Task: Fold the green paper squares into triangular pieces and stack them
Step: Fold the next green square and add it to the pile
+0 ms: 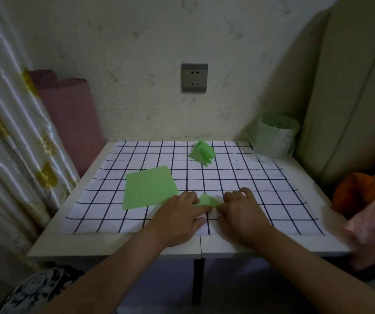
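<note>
The folded green piece (207, 200) you are working lies on the checked cloth (261, 184) near the desk's (227, 247) front edge, right between your two hands. Your left hand (179, 215) lies low and flat, palm down, its fingers (201, 208) stretched out and pressing on the left side of the piece, holding nothing. Your right hand (241, 210) is arched, knuckles up and fingers bent, with thumb and forefinger closed on the piece's right corner. Both forearms reach in from the near edge, angled toward each other.

That is one piece under your hands. Just left of your left hand, and touching it, is one flat stack of green squares (149, 186); how many sheets it has cannot be told. Well apart, toward the far edge, stands one loose pile of folded triangles (202, 152), several of them, fanned open, the exact count unclear.

At the desk's far right corner sits one bin (272, 134) lined with a green bag; one wall socket (194, 78) is above
</note>
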A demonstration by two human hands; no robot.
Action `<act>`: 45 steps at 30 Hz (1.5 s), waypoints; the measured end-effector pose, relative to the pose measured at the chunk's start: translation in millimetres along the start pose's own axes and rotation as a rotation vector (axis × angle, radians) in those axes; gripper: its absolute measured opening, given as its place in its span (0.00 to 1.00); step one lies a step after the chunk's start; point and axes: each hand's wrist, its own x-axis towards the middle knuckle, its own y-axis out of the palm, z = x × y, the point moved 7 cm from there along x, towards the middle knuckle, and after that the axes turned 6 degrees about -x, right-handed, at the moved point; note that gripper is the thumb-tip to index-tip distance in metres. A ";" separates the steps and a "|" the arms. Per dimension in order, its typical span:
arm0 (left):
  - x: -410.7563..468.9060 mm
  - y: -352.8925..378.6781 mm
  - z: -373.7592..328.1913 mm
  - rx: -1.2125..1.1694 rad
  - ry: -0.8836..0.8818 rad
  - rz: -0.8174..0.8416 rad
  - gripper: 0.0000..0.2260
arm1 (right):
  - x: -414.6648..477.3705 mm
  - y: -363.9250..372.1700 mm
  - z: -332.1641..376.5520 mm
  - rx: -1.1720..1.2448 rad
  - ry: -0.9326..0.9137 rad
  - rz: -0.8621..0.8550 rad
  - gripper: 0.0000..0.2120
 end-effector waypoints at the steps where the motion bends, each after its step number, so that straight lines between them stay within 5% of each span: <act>1: 0.2 1.2 -0.5 0.012 -0.001 0.000 0.19 | -1.0 -0.3 -2.3 -0.006 0.004 0.002 0.18; 14: 12.4 4.7 -3.4 -0.042 -0.039 -0.015 0.19 | -2.5 7.8 -17.8 0.011 0.123 0.090 0.20; 18: 12.3 6.9 -4.2 -0.066 -0.042 -0.038 0.19 | -1.1 6.8 -12.0 0.117 0.057 0.045 0.23; 25: 9.3 8.4 -2.4 -0.117 -0.037 -0.026 0.20 | 19.2 30.2 4.9 0.288 -0.102 0.221 0.28; 31: 5.5 -5.0 33.9 -0.357 -0.238 -0.262 0.08 | 36.4 31.9 -2.0 0.273 -0.090 0.191 0.16; 34: 11.6 -2.0 37.5 -0.335 -0.271 -0.212 0.13 | 43.6 30.3 0.1 0.255 -0.091 0.210 0.12; 37: 18.9 -0.2 33.8 -0.268 -0.276 -0.177 0.11 | 49.0 29.6 -6.0 0.306 -0.021 0.258 0.19; 45: 26.0 -3.9 49.2 -0.586 -0.465 -0.153 0.06 | 59.6 33.2 -15.8 0.412 0.021 0.364 0.17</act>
